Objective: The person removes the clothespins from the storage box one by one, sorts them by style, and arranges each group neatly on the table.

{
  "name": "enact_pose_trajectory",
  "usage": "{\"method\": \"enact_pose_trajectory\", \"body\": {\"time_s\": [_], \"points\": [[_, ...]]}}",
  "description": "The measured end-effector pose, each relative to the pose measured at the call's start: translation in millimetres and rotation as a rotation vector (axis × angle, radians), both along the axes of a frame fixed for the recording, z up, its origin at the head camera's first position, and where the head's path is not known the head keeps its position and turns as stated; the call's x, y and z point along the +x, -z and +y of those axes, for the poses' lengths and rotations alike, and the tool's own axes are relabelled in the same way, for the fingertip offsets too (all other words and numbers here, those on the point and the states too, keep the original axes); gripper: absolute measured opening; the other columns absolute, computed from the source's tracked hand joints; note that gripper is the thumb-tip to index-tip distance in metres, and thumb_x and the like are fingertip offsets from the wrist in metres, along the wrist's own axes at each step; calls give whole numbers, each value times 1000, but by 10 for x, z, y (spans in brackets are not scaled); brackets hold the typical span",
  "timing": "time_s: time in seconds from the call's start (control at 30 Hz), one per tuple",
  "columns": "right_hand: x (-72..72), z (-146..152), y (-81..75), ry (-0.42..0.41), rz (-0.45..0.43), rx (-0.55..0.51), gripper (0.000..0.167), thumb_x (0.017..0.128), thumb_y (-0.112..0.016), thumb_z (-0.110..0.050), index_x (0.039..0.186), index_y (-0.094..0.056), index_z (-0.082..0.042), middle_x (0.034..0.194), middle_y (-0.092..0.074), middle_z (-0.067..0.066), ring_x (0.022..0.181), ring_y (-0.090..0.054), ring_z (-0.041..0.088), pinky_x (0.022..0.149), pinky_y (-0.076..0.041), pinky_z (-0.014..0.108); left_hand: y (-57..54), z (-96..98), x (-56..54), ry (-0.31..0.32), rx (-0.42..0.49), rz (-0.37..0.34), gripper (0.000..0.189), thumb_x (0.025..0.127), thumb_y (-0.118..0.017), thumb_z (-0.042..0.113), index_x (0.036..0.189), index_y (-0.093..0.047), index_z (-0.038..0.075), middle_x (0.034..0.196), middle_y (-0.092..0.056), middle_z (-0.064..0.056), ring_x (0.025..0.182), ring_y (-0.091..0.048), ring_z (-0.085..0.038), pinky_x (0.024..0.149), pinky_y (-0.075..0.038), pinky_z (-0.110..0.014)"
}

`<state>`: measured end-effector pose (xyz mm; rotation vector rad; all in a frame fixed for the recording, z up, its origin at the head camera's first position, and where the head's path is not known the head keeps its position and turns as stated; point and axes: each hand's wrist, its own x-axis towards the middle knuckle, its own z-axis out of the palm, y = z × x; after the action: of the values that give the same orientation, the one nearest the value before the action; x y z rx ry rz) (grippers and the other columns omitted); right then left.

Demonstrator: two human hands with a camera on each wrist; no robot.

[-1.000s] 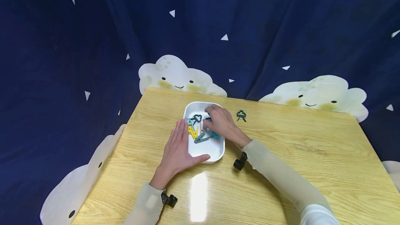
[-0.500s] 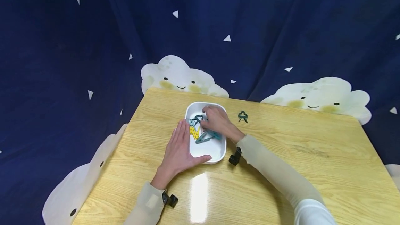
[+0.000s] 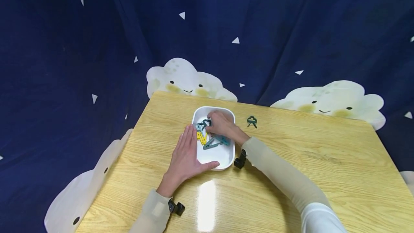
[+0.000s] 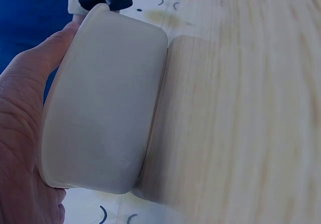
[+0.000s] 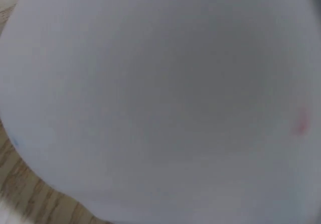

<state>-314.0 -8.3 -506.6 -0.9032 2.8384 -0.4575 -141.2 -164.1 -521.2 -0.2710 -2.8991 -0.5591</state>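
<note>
A white tray [image 3: 211, 159] stands on the table with several clothes pegs in it. My left hand [image 3: 184, 155] lies against its left side, fingers straight along the wall and thumb across the near rim. The left wrist view shows that hand beside the tray's outer wall [image 4: 105, 103]. My right hand [image 3: 221, 123] reaches inside, its fingertips and thumb bent around a dark green cloud-shaped peg [image 3: 206, 122]; I cannot tell whether they grip anything. Nearer lie yellow pegs [image 3: 202, 138], a light blue peg [image 3: 199, 128], a grey-green peg [image 3: 211, 144] and a teal peg [image 3: 224, 140].
Another dark green cloud-shaped peg [image 3: 252, 121] lies on the wooden table [image 3: 307, 161], right of the tray. Behind the table hangs a dark blue curtain [image 3: 207, 21] with clouds. A blurred white surface [image 5: 150, 108] fills most of the right wrist view.
My right hand has shifted a little left inside the tray, closer to the dark green peg there. My left hand keeps its place on the tray. The whole view has drifted slightly.
</note>
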Motion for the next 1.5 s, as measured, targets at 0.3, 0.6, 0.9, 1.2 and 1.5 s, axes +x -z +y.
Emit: {"method": "enact_pose_trajectory", "body": {"time_s": [0.3,0.6,0.9,1.2,1.5], "points": [[-5,-14,15,20,23,28,33,89,-80,-35,72,-61,-15,67,-56,0,62,-52,19,54,-37,31,21,-1,0,-6,0,-3,145,70,-59,95,165,-13,-4,174,-11,-20,162,-5,-28,131,-13,-42],[12,-19,23,62,52,53,43,89,-79,-39,58,-59,-17,53,-55,-1,54,-52,18,50,-37,30,13,-4,-1,-7,11,-17,146,70,-59,95,166,-6,-1,174,-10,-19,162,-3,-28,131,-12,-41],[51,-32,0,93,57,59,48,87,-79,-49,57,-58,-17,54,-55,-1,57,-52,19,53,-37,31,16,-10,4,-5,10,-13,144,71,-59,95,165,-10,-2,174,-9,-19,162,-4,-28,131,-12,-41],[29,15,-48,64,9,18,35,85,-85,-42,80,-61,-16,66,-57,-1,62,-52,18,56,-37,32,34,-11,-6,-1,13,14,144,70,-57,96,165,-15,-4,174,-10,-19,162,-6,-29,131,-15,-43],[-1,0,-16,27,-39,5,36,87,-82,-38,66,-62,-17,55,-54,-4,54,-51,14,50,-34,29,38,-9,2,-2,13,26,144,71,-54,98,165,-15,-4,174,-13,-20,162,-7,-31,130,-17,-45]]}}
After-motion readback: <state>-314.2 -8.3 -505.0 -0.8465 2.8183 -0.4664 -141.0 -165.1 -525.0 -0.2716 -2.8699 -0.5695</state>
